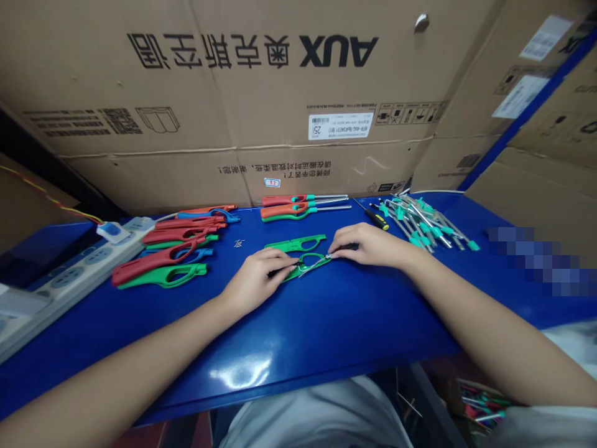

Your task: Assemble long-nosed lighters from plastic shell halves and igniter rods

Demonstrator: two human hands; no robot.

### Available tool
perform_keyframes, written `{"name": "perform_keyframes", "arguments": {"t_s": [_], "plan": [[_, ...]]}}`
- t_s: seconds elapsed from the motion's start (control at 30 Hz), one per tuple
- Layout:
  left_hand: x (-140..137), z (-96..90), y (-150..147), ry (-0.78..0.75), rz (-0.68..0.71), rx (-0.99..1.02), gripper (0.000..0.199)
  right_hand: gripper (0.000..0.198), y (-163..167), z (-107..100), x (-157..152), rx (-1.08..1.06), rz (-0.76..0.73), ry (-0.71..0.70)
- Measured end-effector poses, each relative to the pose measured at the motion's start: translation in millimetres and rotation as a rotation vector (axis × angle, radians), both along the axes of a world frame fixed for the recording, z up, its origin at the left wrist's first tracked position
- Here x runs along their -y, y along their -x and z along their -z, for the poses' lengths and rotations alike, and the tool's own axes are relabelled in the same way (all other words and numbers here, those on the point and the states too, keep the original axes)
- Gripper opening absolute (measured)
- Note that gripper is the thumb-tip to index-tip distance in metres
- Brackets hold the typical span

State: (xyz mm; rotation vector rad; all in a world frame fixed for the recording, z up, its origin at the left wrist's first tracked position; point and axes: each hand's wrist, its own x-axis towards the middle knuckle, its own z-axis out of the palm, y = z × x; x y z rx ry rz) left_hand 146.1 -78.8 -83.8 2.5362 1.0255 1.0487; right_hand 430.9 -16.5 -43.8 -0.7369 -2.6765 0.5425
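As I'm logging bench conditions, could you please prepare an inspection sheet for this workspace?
Surface: glossy blue tabletop, reflecting light near its front edge.
Job's things: green lighter handle between the hands; second green handle beyond.
Clutter: coloured lighter handles at left; tubed lighters at back; metal tubes with teal fittings piled at right, beside a yellow-black screwdriver.
Grippers: left hand holds the green lighter handle's left end; right hand is at its right end, exact hold unclear.
Cables: yellow-red wires run to a plug on the power strip.
Surroundings: AUX-printed cardboard stands behind, lettering upside down.
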Motion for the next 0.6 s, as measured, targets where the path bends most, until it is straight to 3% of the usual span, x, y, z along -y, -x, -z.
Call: {"name": "perform_keyframes", "arguments": {"t_s": [0.3,0.6], "plan": [[-1.0,0.7,2.2,-0.002,0.016,0.004,0.019,0.023,4.8,1.2,4.9,-0.088,-0.057,0.135],[1.2,-2.2,-0.7,-0.039,-0.012,0.025,0.017,0.022,3.4,-4.5,7.7,-0.070,-0.029,0.169]]}}
